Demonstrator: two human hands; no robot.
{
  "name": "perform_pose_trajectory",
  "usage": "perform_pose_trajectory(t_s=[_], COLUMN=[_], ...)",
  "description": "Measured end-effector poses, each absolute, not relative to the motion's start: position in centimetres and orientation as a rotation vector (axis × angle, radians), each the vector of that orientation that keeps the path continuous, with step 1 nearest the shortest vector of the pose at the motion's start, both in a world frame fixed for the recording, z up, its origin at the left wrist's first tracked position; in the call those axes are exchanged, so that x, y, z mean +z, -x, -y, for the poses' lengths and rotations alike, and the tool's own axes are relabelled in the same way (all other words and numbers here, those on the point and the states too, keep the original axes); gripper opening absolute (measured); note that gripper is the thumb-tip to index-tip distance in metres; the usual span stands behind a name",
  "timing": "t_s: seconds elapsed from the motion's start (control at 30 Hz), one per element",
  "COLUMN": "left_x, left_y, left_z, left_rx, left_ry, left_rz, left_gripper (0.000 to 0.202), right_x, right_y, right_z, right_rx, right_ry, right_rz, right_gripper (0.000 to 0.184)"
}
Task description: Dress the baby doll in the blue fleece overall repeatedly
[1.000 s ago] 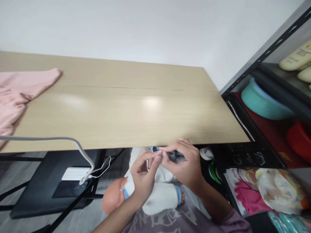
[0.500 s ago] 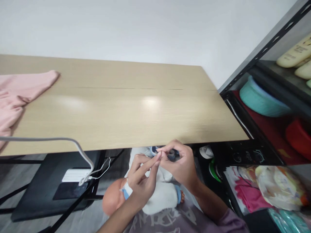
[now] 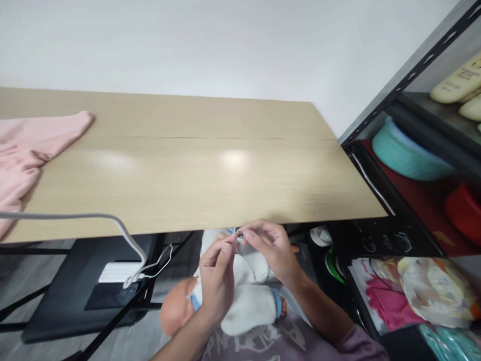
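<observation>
A baby doll (image 3: 240,301) in a white suit with blue cuffs lies on my lap, its bare head at the left. Both my hands work just above it, below the front edge of the wooden table (image 3: 195,165). My left hand (image 3: 216,281) pinches its fingertips together at a small blue-and-white bit of the doll's clothing (image 3: 237,235). My right hand (image 3: 268,248) pinches the same spot from the right. The two sets of fingertips touch. What exactly they grip is too small to name.
A pink garment (image 3: 26,150) lies on the table's left end. A white cable (image 3: 112,225) hangs over the front edge to a black box (image 3: 86,286) on the floor. A dark metal shelf (image 3: 413,150) at the right holds a teal basin (image 3: 406,155), a red tub and bottles.
Both hands have drawn slightly closer together and a little left; the right hand's fingers have shifted from a dark round piece to the blue-white spot. The doll has stayed in place.
</observation>
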State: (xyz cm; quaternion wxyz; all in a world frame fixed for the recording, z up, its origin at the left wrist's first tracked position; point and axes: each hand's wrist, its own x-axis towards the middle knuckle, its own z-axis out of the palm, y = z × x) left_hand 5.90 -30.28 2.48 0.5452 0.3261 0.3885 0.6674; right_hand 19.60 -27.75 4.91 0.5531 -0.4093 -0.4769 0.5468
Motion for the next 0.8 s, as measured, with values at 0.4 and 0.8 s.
perform_pose_trajectory(t_s=[0.4, 0.8], left_x=[3.2, 4.8], left_y=[-4.1, -0.6], left_z=[29.1, 26.1], left_rx=[1.760, 1.550], left_ry=[-1.549, -2.043], left_rz=[-0.976, -1.028], left_gripper=[0.039, 0.023], right_x=[3.0, 2.4], right_y=[-18.8, -19.7], right_z=[26.7, 27.6], right_rx=[1.520, 1.397], right_ry=[0.767, 0.781], right_rz=[0.966, 1.292], right_gripper=[0.042, 0.057])
